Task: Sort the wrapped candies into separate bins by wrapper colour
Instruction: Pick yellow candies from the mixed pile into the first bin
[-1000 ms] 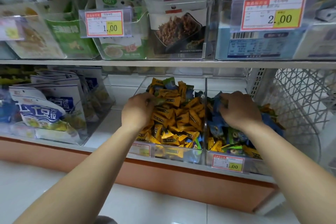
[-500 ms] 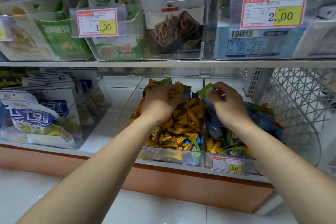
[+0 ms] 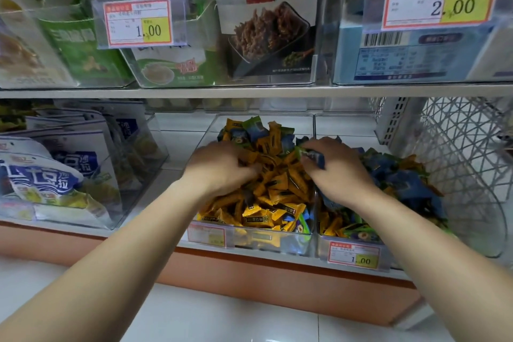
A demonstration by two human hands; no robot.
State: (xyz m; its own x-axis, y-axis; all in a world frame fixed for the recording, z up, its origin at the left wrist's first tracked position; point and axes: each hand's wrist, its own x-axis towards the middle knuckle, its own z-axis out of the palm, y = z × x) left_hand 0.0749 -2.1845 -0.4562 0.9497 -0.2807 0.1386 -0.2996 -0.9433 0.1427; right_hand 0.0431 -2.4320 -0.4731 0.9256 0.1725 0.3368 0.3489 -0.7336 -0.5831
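Far left, the snack pouches (image 3: 41,175) sat out of play, and the action opened with the left hand (image 3: 222,168), knuckles up, fingers dug down into the yellow candies (image 3: 277,197) heaped in the left bin (image 3: 249,240). Its fingertips were buried among the wrappers, so whether it gripped a piece or merely raked could not be told. That pile was mostly yellow, but blue and green strays (image 3: 255,129) showed at the back and a few front strays (image 3: 301,223) lay against the front wall, so this side looked far from sorted. Right about at the divider between the two bins, the right hand (image 3: 340,172) was clamped on a small clutch of green and blue candies (image 3: 312,155), thumb and fingers curled round them. The smart play, by the look of it, was to carry that clutch fully past the divider before letting go, low over the blue heap (image 3: 410,189) in the right bin (image 3: 323,244), so nothing slid back onto the yellow side. Slick wrappers probably slip, so a small handful beat a greedy one. The right bin had its own yellow strays (image 3: 333,226) along the front, worth a trip leftward. Far right, the wire basket (image 3: 458,161) stood just beside it.
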